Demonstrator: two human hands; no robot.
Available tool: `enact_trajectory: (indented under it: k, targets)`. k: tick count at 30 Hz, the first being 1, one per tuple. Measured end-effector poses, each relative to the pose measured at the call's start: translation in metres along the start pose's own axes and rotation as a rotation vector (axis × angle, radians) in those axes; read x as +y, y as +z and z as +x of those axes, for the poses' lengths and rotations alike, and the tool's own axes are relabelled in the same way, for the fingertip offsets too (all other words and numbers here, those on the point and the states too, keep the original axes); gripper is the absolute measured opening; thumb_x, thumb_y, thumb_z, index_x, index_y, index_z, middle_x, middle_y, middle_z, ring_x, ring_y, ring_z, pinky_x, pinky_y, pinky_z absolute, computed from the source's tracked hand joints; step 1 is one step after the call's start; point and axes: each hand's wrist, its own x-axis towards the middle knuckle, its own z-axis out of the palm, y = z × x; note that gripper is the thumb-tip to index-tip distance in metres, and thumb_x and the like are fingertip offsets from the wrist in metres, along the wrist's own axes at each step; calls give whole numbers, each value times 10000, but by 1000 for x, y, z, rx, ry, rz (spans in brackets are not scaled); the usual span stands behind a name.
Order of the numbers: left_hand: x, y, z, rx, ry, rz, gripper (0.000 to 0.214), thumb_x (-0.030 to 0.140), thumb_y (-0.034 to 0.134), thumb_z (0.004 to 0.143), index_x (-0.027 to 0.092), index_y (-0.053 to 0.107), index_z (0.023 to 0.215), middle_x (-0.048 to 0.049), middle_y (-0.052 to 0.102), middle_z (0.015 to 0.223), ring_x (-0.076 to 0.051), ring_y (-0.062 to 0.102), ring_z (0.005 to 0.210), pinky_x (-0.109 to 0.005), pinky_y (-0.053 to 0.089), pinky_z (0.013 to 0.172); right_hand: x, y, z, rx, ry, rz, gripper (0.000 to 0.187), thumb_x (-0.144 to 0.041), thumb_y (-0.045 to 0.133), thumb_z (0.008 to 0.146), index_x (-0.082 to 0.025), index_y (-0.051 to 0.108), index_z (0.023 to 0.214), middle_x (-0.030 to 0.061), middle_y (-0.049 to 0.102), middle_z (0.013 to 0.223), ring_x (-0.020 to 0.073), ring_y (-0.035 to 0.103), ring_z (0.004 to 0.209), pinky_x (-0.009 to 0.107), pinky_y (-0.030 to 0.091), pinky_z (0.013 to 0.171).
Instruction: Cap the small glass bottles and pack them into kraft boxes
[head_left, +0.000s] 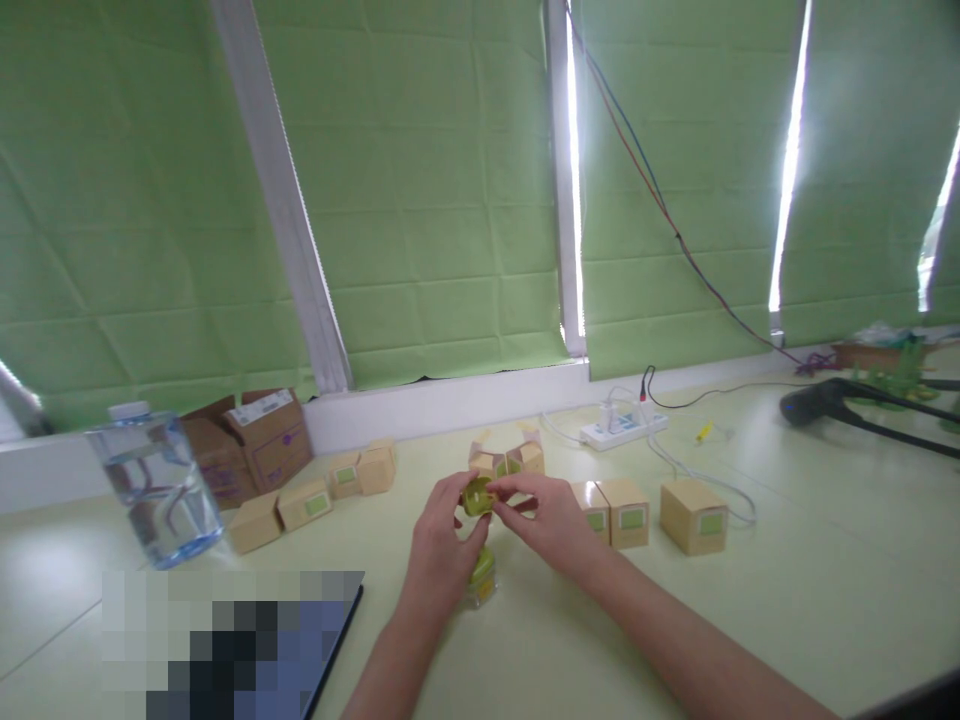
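A small yellow-green lid-like piece (477, 497) is held up between my two hands, above the table. My left hand (442, 540) has its fingers and thumb closed around the piece from the left. From the right, my right hand (546, 518) pinches at its edge with thumb and fingertips. Just below stands a small clear jar (482, 583) with a yellow-green top and an orange-yellow label, partly covered by my left hand. Behind my hands are small open cardboard boxes (527, 456) with raised flaps.
Closed small boxes stand to the right (694, 517) and to the left (304, 503). A large water bottle (161, 490) and a brown carton (274, 440) are at the left. A power strip (622, 430) with cables lies at the back. A dark-edged, pixelated flat object (330, 640) lies front left.
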Motion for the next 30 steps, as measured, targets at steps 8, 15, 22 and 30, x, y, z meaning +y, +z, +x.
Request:
enact_trajectory:
  k: [8, 15, 22, 30]
  targets:
    - [6, -5, 1, -34, 94, -51, 441, 113, 606, 787, 262, 580, 1202, -58, 611, 1215, -195, 607, 1048, -263, 526, 704, -6, -8, 3, 56, -105, -260, 199, -197, 650, 832, -215, 744, 1007, 36, 738, 904, 173, 626, 837, 296, 506, 768]
    - [5, -2, 0, -54, 121, -138, 465, 95, 624, 794, 261, 574, 1226, -43, 656, 1165, -184, 646, 1007, -314, 547, 828, -2, -12, 4, 85, -181, -295, 97, -176, 701, 810, -216, 742, 888, 14, 720, 774, 161, 572, 703, 274, 446, 640]
    - [5, 1, 0, -91, 22, -237, 499, 118, 662, 781, 227, 556, 1257, -57, 683, 1171, -174, 700, 933, -335, 555, 893, 4, -24, 7, 5, -406, -398, 58, -243, 683, 864, -223, 713, 909, 18, 729, 817, 189, 577, 795, 300, 464, 717]
    - [3, 2, -1, -132, 14, -317, 459, 171, 692, 787, 223, 586, 1230, -48, 692, 1142, -164, 714, 888, -323, 575, 876, 4, -28, 8, -59, -527, -464, 123, -251, 606, 928, -201, 682, 846, 29, 732, 819, 171, 587, 772, 306, 476, 755]
